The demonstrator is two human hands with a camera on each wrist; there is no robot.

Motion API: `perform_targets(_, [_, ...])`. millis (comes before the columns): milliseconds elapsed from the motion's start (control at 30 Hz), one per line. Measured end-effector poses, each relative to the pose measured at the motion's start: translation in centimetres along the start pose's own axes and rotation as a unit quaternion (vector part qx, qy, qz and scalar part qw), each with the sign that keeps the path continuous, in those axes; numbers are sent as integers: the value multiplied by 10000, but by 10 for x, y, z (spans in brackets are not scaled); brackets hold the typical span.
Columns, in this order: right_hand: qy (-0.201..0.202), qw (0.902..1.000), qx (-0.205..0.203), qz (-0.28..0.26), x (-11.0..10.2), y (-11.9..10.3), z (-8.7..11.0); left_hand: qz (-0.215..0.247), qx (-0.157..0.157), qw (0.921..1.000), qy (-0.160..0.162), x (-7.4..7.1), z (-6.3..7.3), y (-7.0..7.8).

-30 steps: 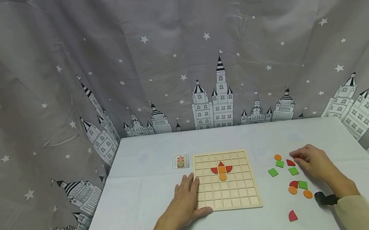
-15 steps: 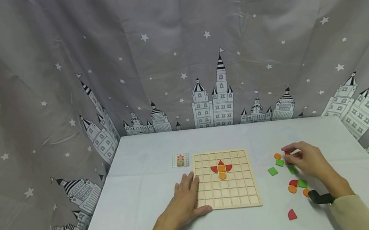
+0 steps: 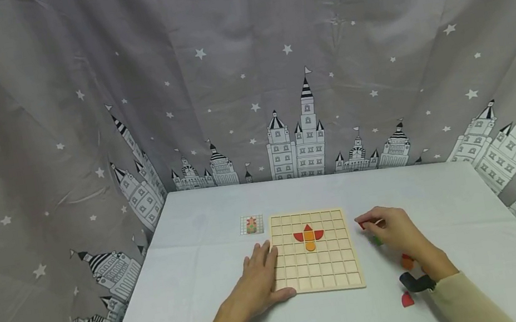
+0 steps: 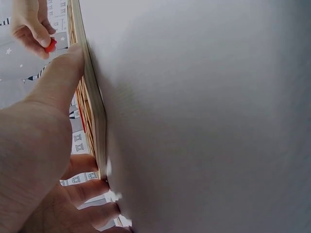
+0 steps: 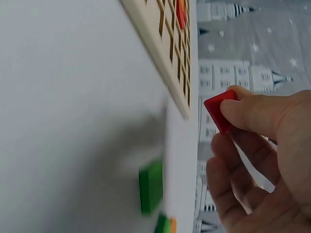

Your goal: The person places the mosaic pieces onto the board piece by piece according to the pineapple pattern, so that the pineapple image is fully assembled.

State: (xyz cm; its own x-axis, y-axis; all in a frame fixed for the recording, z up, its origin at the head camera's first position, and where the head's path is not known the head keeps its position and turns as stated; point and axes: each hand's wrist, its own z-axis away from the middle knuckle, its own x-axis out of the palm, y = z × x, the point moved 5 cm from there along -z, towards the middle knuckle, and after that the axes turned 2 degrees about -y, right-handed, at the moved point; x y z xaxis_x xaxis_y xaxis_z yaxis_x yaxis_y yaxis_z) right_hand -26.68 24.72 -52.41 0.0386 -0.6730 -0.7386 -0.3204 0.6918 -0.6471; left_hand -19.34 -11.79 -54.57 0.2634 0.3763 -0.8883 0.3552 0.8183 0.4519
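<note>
My right hand pinches a small red piece between thumb and fingers, above the table just right of the wooden grid board. The piece's full outline is partly hidden by the thumb. My left hand rests at the board's near left corner, fingers along the left side and thumb at the front edge. On the grid lie a red triangle, an orange square, an orange disc and a red quarter-circle on one side, with another red quarter-circle opposite.
A small pattern card lies by the board's far left corner. Under and around my right arm are a green square, an orange disc and a red quarter-circle; the arm hides other pieces. A grey castle-print curtain hangs behind.
My right hand has picked up the red piece among the loose pieces and carried it left towards the board. The left hand has stayed in place.
</note>
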Motion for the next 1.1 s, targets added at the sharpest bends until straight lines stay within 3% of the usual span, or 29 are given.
perform_targets(167, [-92,9999,-74,-79,25,-15,-10,24,-21,10000,6,0,1,0])
perform_targets(367, [-515,9981,107,-311,53,-29,-19,-9,-4,10000,29,0,0,0])
perform_targets(533, [-701,9964,4,-467,70,-40,-25,-35,-26,10000,-6,1,-1,-1])
perform_targets(1100, [-809,9962,-270,-195,89,-55,-31,-58,-6,10000,-29,4,-3,-4])
